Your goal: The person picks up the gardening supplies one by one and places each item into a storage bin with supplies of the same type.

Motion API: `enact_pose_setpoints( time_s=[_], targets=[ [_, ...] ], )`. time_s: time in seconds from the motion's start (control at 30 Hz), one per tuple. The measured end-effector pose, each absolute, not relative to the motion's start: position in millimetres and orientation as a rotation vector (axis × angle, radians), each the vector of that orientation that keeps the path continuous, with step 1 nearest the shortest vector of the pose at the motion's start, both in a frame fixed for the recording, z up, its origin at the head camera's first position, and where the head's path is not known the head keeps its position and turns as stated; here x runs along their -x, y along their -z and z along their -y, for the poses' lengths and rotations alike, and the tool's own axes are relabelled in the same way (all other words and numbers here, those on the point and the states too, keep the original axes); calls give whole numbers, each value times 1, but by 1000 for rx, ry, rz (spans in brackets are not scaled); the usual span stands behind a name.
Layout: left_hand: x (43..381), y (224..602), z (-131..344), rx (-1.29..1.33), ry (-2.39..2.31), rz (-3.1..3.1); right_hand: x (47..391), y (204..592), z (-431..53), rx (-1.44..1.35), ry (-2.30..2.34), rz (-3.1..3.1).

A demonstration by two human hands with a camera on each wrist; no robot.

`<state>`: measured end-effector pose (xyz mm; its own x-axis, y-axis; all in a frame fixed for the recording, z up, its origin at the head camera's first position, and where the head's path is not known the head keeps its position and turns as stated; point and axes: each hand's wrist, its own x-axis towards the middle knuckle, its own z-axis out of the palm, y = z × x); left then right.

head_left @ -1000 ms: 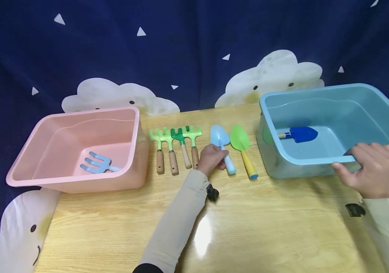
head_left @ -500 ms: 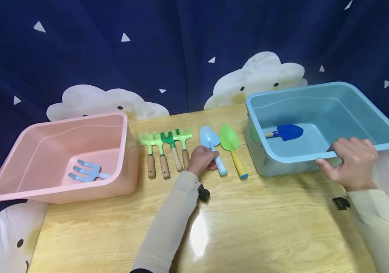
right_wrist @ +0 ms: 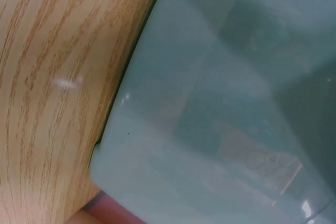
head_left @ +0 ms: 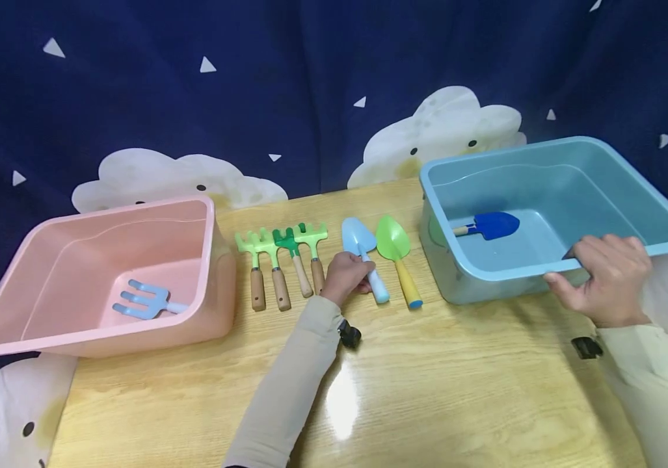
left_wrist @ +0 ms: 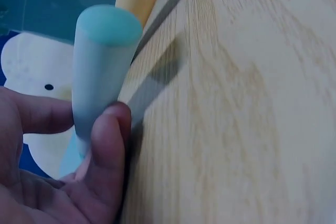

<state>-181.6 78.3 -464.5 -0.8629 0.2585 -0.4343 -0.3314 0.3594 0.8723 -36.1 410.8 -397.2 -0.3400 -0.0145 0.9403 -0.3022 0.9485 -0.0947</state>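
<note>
The left hand [head_left: 347, 275] pinches the handle of the light-blue trowel [head_left: 358, 235] at centre; the right hand [head_left: 607, 278] grips the rim of the blue tub [head_left: 486, 290] at 3 o'clock. Apparently early: the pink tub [head_left: 218, 296], 9 o'clock, holds 1 blue hand fork [head_left: 149, 300], the blue tub 1 navy trowel [head_left: 496, 225], with 4 green-headed hand forks [head_left: 280, 286] and 1 lime-green trowel [head_left: 393, 239] outside; no writing is legible.

Childlike decor, room type unclear: a navy cloth [head_left: 275, 39] printed with white clouds [head_left: 447, 120] and triangles [head_left: 207, 65] hangs behind the far edge of a wood-grained table [head_left: 456, 390].
</note>
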Motion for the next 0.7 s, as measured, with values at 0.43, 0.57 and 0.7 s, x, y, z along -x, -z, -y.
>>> enact_pose_setpoints(
  time_s=[0.43, 0.57, 0.7],
  targets=[
    [192, 450, -71, 15, -1467, -1995, 36, 387, -399, -218, -286, 1906],
    [194, 450, -71, -16, -1454, -1950, 34, 386, -403, -223, -272, 1928],
    [193, 452, -71, -30, -1466, -1922, 32, 388, -402, -216, -267, 1944]
  ],
)
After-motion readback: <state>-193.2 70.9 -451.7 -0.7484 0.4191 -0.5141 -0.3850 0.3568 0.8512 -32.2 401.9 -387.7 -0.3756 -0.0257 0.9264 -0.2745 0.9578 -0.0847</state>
